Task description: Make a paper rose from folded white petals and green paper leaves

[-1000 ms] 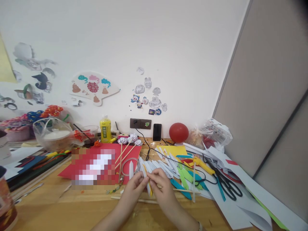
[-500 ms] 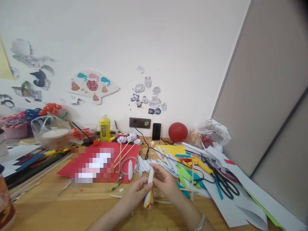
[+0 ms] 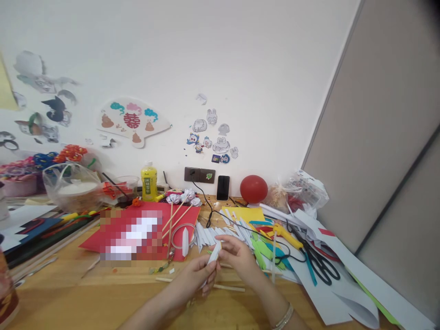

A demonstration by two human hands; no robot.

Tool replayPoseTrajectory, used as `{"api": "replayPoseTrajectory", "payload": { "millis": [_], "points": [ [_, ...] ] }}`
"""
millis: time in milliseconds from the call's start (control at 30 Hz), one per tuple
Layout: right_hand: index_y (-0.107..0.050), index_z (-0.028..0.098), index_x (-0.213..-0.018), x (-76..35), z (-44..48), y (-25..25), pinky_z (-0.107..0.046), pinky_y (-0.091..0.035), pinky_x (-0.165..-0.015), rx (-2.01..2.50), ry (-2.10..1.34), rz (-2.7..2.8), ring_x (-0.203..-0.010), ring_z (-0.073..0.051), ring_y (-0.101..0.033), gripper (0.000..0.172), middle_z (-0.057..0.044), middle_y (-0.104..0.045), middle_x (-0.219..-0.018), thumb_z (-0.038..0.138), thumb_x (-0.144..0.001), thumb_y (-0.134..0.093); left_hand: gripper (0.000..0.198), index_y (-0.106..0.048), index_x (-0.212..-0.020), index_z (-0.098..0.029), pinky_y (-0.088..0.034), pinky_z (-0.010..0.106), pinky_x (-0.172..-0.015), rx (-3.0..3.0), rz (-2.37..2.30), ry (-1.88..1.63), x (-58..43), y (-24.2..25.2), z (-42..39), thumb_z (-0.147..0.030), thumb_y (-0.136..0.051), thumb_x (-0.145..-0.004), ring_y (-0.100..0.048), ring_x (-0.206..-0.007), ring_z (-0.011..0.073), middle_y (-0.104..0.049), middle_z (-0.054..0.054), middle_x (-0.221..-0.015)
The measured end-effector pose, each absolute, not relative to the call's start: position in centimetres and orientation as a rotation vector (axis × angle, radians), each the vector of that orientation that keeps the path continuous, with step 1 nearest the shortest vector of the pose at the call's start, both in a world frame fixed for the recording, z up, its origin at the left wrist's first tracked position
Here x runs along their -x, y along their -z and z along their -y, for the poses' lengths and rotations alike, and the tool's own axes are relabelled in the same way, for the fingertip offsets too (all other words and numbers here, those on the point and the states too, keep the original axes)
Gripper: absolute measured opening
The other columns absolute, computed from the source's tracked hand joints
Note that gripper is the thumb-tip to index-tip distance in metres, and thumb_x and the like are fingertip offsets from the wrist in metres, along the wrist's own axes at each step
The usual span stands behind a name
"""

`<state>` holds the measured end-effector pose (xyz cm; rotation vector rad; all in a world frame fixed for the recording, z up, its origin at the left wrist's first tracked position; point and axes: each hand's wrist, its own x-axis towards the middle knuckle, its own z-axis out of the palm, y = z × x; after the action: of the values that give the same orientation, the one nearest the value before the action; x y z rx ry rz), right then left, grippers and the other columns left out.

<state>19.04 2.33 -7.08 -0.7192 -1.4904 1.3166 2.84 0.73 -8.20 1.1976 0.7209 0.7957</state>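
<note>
A narrow folded paper strip [image 3: 213, 255], white with a little yellow at its upper end, is held above the front of the table. My left hand [image 3: 201, 271] is closed round its lower part, thumb on top. At the upper end, the fingers of my right hand [image 3: 237, 253] pinch the strip. Behind my hands lies a heap of folded white paper pieces [image 3: 206, 237]. One pointed white paper piece [image 3: 185, 242] rests by itself on the red sheet [image 3: 137, 229]. Thin wooden sticks [image 3: 229, 288] lie on the table near my wrists.
To the right are a yellow glue gun [image 3: 290, 236] with its cord, black scissors [image 3: 321, 266] and large white paper sheets [image 3: 330, 298]. A yellow bottle [image 3: 149, 183], a phone [image 3: 223, 188] and a red balloon [image 3: 253, 189] stand along the wall. A patterned cup [image 3: 7, 288] stands at the left edge.
The strip has been turned in my hands: its long yellow edge showed before, and now mostly white faces me. Both hands stay in nearly the same place.
</note>
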Motion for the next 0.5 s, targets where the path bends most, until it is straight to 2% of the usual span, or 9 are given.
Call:
{"api": "replayPoseTrajectory", "payload": {
  "millis": [100, 233, 367, 500],
  "points": [
    [-0.063, 0.023, -0.106, -18.3, -2.4, 7.5, -0.030, -0.049, -0.067, 0.720, -1.285, 1.450, -0.065, -0.014, -0.061, 0.043, -0.002, -0.069, -0.081, 0.045, -0.071, -0.073, 0.046, -0.048, -0.070, -0.019, -0.024, 0.021, -0.042, -1.164, -0.710, -0.794, -2.9, 7.7, -0.4, -0.062, -0.064, -0.067, -0.037, -0.039, 0.0054, -0.043, -0.010, -0.049],
    [-0.065, 0.022, -0.097, -17.7, -2.8, 8.3, -0.025, -0.046, -0.055, 0.708, -1.248, 1.402, -0.053, -0.008, -0.054, 0.040, -0.003, -0.068, -0.095, 0.046, -0.067, -0.075, 0.044, -0.047, -0.076, -0.019, -0.014, 0.020, -0.041, -1.096, -0.695, -0.743, -2.6, 7.0, -0.1, -0.058, -0.066, -0.068, -0.024, -0.038, 0.0025, -0.038, -0.012, -0.050],
    [-0.063, 0.023, -0.102, -17.5, -3.2, 8.8, -0.026, -0.047, -0.057, 0.718, -1.245, 1.367, -0.054, -0.009, -0.054, 0.048, -0.004, -0.069, -0.095, 0.051, -0.065, -0.075, 0.043, -0.046, -0.081, -0.020, -0.006, 0.021, -0.040, -1.050, -0.684, -0.679, -2.2, 6.6, 0.1, -0.058, -0.064, -0.070, -0.015, -0.038, 0.0017, -0.035, -0.013, -0.051],
    [-0.065, 0.020, -0.098, -17.2, -3.0, 9.3, -0.030, -0.049, -0.060, 0.756, -1.218, 1.395, -0.055, -0.011, -0.057, 0.048, -0.007, -0.070, -0.094, 0.054, -0.066, -0.073, 0.045, -0.043, -0.080, -0.022, -0.005, 0.020, -0.039, -1.030, -0.700, -0.679, -2.3, 6.4, 0.2, -0.063, -0.061, -0.070, -0.014, -0.034, 0.0015, -0.035, -0.013, -0.048]
  ]
}}
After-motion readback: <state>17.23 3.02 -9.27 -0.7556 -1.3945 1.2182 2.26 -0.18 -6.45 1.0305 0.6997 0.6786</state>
